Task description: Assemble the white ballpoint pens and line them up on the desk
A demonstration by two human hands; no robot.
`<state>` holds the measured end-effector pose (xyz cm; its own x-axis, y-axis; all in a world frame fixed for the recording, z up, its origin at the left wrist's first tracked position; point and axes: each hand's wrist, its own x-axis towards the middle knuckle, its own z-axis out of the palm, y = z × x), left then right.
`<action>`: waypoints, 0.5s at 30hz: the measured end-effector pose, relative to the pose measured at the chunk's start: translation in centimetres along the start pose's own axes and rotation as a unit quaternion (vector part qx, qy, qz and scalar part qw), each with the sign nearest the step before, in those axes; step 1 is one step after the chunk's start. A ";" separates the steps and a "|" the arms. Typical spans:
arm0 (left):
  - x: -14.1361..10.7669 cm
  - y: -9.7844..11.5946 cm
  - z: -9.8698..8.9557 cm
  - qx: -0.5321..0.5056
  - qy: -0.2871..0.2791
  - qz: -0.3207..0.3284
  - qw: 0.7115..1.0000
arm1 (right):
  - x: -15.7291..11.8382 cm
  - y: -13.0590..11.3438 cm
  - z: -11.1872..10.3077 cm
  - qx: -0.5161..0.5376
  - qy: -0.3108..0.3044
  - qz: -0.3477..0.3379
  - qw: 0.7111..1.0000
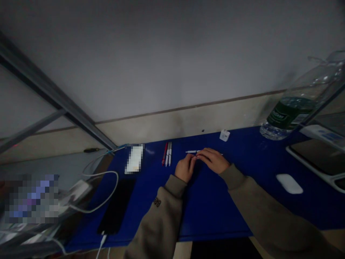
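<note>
My right hand (212, 160) lies over the middle of a thin white pen (192, 151), its fingers covering the barrel, and both pen ends stick out on either side. My left hand (185, 168) sits just below the pen, fingertips almost meeting my right fingers. Whether it grips the pen is hidden. Left of my hands, a red pen (164, 154) and two white pens (168, 154) lie side by side on the dark blue desk mat (210, 212).
A water bottle (288, 115) stands at the back right, beyond a white mouse (289, 183). A black phone (117, 205) lies left with a white cable. A blurred white card (134, 159) and small white plug (224, 135) sit near the wall. A metal frame (54, 93) crosses upper left.
</note>
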<state>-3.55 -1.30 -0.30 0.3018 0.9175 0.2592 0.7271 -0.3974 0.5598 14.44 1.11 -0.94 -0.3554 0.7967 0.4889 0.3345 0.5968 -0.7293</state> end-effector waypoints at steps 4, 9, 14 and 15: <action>0.1 -0.7 -0.4 0.031 0.052 -0.038 0.997 | 0.0 0.5 -1.0 0.055 0.087 0.065 0.993; 0.1 -0.8 -1.0 0.084 0.081 0.013 0.993 | 0.2 1.2 -1.4 0.163 0.160 0.169 0.959; -0.2 -0.4 -0.4 0.121 0.025 0.150 0.981 | 0.3 1.3 -0.5 0.258 0.183 0.207 0.926; -0.2 -0.4 -0.2 0.132 0.020 0.158 0.978 | 0.3 1.3 -0.3 0.264 0.184 0.209 0.924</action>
<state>-4.05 -1.31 -0.38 0.5173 0.7458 0.4197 0.7368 -0.6376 0.2248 15.00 2.13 -1.62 0.0614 0.9834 0.1707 -0.1311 0.1775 -0.9753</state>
